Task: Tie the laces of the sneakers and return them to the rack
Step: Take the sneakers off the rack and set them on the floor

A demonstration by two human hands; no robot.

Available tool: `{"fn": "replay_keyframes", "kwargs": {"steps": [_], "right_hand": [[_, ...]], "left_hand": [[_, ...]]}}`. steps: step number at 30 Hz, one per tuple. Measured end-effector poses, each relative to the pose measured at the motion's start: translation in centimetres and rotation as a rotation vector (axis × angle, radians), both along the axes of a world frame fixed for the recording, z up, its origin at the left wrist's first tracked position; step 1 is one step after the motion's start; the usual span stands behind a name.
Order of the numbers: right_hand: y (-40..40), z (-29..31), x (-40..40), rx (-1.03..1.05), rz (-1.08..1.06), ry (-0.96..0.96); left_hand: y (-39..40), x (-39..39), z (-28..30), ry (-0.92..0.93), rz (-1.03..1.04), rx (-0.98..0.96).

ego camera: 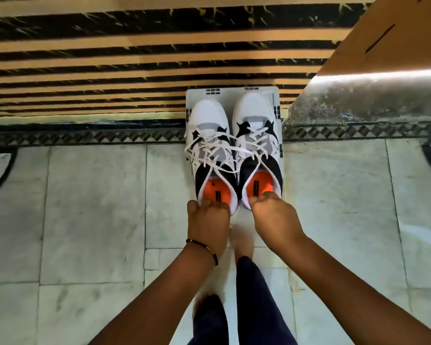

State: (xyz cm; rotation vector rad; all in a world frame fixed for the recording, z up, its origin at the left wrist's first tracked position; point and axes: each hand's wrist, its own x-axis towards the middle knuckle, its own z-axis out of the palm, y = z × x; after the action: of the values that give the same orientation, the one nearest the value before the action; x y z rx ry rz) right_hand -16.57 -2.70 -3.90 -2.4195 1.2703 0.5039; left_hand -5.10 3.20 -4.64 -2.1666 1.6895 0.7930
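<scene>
Each hand grips a sneaker heel: left hand (207, 221) on the left sneaker (210, 150), right hand (275, 216) on the right sneaker (258, 145). The loose laces (209, 148) tangle across both, over a white board (237, 92). A stone ledge (358, 100) stands just beside; fingertips are hidden inside.

No text can be read; the dark label on each orange insole (218, 192) is illegible.

Sneakers: left sneaker (210, 155) and right sneaker (258, 145) side by side, touching, at frame centre, on a board (280, 155).
Laces (209, 150): loose, crossing both sneakers.
Hands: left hand (207, 222) at left sneaker's heel, right hand (274, 215) at right sneaker's heel.
Stairs (110, 58): upper frame.
Feet (241, 242): below hands.
</scene>
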Motion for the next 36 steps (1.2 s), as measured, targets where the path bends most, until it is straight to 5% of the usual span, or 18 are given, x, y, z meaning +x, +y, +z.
{"fn": "replay_keyframes", "kwargs": {"steps": [8, 18, 24, 36], "right_hand": [[13.0, -0.7, -3.2, 0.047, -0.114, 0.046], [25.0, -3.8, -7.6, 0.278, -0.154, 0.043], [24.6, -10.0, -8.8, 0.334, -0.094, 0.134], [20.0, -31.5, -9.2, 0.165, 0.109, 0.124]], "left_hand": [[11.7, -1.2, 0.3, 0.044, -0.119, -0.15], [22.4, -4.0, -2.9, 0.102, -0.206, 0.076], [23.2, -5.6, -10.5, 0.068, -0.161, 0.127], [19.9, -3.2, -32.4, -0.03, -0.269, 0.109]]}}
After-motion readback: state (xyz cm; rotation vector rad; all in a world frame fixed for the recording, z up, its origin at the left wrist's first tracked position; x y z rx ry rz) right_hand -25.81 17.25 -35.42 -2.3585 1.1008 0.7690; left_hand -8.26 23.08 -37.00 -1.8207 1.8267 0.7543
